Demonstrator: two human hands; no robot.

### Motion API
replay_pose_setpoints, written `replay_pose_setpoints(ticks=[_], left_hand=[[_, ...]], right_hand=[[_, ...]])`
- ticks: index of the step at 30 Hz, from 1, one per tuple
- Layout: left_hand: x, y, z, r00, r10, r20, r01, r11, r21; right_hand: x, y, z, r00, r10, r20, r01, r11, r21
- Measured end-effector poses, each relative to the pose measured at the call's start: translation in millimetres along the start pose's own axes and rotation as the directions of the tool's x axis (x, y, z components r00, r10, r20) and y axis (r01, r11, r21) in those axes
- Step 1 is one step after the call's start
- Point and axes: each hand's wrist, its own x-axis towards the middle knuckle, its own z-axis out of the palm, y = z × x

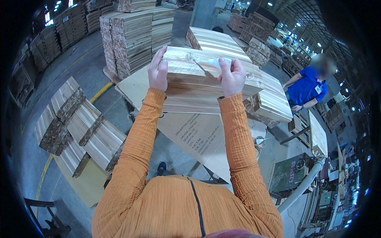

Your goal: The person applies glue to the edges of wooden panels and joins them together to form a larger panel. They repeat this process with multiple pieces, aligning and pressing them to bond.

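Note:
A wooden board [184, 68] lies on top of a stack of boards [190, 91] in front of me, its pale upper face marked by knots. My left hand [158, 72] rests against the board's left end with its fingers stretched out, holding nothing. Above the board's right part, my right hand [231, 76] is closed round a small white squeeze bottle [215, 62]. The bottle's narrow tip points left over the board's face, near a knot. Whether the tip touches the wood I cannot tell. My fingers hide most of the bottle.
Printed cardboard [198, 139] covers the table below the stack. Another small bottle [260, 140] lies at its right side. Board stacks stand at the left [79, 123], far left-centre [137, 39] and right [274, 99]. A person in blue [307, 87] stands at the right, near a green machine [289, 172].

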Motion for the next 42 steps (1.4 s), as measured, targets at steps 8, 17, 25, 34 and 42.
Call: replay_pose_setpoints(ticks=[8,17,25,34,42], left_hand=[[0.2,-3.8,-1.9,1.0,0.004,0.003,-0.004,1.0,-0.018],[0.5,-0.9,-0.3,1.0,0.0,0.006,0.0,1.0,0.003],[1.8,-6.8,-1.6,1.0,0.003,0.006,-0.003,1.0,-0.003],[2.0,-6.8,-1.2,1.0,-0.011,0.009,0.012,1.0,-0.026],[2.2,-5.9,-1.3,1.0,0.01,0.007,-0.01,1.0,-0.002]], right_hand=[[-0.8,-2.5,1.7,1.0,0.002,-0.003,-0.002,1.0,0.013],[0.4,0.3,1.4,1.0,0.0,0.017,-0.001,1.0,0.022],[0.4,-1.2,2.5,1.0,0.017,0.012,-0.017,1.0,0.021],[1.2,-0.6,4.2,1.0,0.014,0.0,-0.014,1.0,-0.006],[-0.1,-3.5,6.3,1.0,0.02,-0.011,-0.02,1.0,-0.009]])
